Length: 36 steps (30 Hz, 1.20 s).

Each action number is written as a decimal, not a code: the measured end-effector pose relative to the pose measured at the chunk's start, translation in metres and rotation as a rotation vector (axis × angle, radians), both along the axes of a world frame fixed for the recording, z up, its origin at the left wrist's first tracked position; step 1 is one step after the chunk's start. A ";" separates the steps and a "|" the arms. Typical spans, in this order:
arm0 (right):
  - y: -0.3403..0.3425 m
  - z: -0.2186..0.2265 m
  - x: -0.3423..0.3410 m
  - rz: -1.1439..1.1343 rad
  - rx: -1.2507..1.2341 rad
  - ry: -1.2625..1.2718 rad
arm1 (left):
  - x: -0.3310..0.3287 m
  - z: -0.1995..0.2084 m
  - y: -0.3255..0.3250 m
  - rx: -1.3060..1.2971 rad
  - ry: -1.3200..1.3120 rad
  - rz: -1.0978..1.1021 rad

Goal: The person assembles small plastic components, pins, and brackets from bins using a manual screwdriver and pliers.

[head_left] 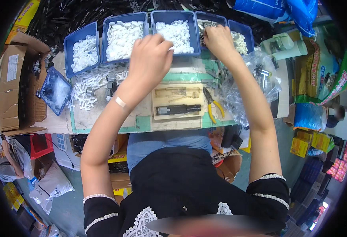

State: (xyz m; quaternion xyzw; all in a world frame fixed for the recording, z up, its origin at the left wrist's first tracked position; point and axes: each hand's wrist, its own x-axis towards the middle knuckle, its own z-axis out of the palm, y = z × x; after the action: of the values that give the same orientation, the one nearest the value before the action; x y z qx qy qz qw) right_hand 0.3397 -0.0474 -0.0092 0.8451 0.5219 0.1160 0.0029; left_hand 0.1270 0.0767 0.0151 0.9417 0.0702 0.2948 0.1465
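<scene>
My left hand (153,55) hovers, slightly blurred, in front of two blue bins of small white pieces. Its back faces up and its curled fingers are mostly hidden. The second bin (104,41) stands left of this hand; the third bin (197,35) reaches just past it. My right hand (219,41) dips into the fourth bin, among small metal parts (207,23). Those fingers are bent together, their tips hidden. Between my forearms lies a cream fixture block (177,87) with a black rod-shaped part (178,110) in its lower slot. Yellow-handled pliers (213,106) rest beside it.
Loose white plastic pieces (87,89) spread left of my left forearm. Further left are a tilted blue tray (55,90) and an open cardboard box (9,83). Clear plastic bags (240,91) lie by my right forearm. Long black parts (74,15) pile up behind the bins.
</scene>
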 end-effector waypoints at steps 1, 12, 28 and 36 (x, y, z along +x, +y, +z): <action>0.002 0.001 -0.002 0.012 -0.018 -0.027 | 0.020 -0.010 0.004 0.051 0.000 -0.005; 0.003 0.011 -0.004 -0.074 0.109 0.278 | 0.102 -0.039 0.000 0.010 0.159 0.099; -0.020 0.032 -0.025 -0.103 0.449 0.594 | 0.103 -0.020 -0.017 0.113 0.429 0.134; -0.041 0.040 -0.069 -0.098 0.759 1.153 | 0.077 -0.009 0.000 0.034 0.200 0.041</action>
State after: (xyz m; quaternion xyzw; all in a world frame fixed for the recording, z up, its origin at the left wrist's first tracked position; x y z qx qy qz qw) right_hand 0.2712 -0.0883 0.0308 0.7369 0.3248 -0.1773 -0.5657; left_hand 0.2039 0.0762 0.0061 0.9671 0.0985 0.2036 0.1165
